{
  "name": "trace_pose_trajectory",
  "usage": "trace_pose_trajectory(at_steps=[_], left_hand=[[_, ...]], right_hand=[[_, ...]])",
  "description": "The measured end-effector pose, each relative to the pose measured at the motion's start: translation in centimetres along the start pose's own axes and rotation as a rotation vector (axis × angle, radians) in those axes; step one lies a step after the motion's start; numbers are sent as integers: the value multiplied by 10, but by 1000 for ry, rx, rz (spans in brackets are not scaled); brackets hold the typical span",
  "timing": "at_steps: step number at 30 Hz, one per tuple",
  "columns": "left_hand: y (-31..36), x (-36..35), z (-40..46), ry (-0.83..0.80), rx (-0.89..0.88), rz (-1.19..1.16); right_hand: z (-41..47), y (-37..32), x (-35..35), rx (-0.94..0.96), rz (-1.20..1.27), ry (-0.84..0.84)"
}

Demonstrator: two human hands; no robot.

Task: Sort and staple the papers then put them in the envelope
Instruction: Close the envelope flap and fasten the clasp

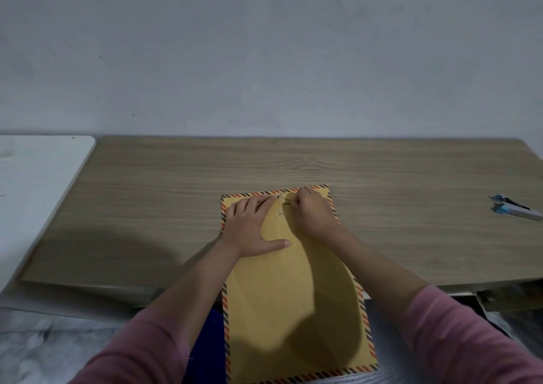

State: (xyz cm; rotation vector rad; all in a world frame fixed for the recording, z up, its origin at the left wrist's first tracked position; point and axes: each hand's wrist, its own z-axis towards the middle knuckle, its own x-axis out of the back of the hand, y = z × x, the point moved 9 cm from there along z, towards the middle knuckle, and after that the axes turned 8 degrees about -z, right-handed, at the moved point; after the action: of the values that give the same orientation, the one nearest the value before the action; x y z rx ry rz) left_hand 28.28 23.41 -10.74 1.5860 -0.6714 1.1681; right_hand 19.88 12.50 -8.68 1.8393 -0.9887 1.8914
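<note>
The envelope (293, 289) lies flat on the tabletop (147, 207), its near end overhanging the edge. The left hand (252, 228) presses flat on its upper part, fingers straight. The right hand (313, 210) pinches the closure string (284, 199) beside the flap button. A stapler (514, 207) sits far right.

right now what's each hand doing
left hand: open, pressing flat on the envelope
right hand: pinching the closure string at the flap
</note>
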Motion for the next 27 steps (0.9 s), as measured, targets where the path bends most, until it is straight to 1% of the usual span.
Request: trace_pose_trajectory(at_steps=[4, 9, 15, 22, 27], left_hand=[[-2, -1, 6, -69, 28, 8], [-3, 0, 13, -142, 50, 14], [-3, 0, 15, -219, 53, -14], [-4, 4, 18, -325, 56, -40], [-5, 7, 18, -275, 27, -76]], right_hand=[[-5, -1, 2, 54, 36, -4], [-19, -2, 1, 95, -19, 41], [-46, -20, -11, 166, -176, 72], [-50, -36, -8, 198, -104, 145], [-38, -40, -7, 212, -14, 104]])
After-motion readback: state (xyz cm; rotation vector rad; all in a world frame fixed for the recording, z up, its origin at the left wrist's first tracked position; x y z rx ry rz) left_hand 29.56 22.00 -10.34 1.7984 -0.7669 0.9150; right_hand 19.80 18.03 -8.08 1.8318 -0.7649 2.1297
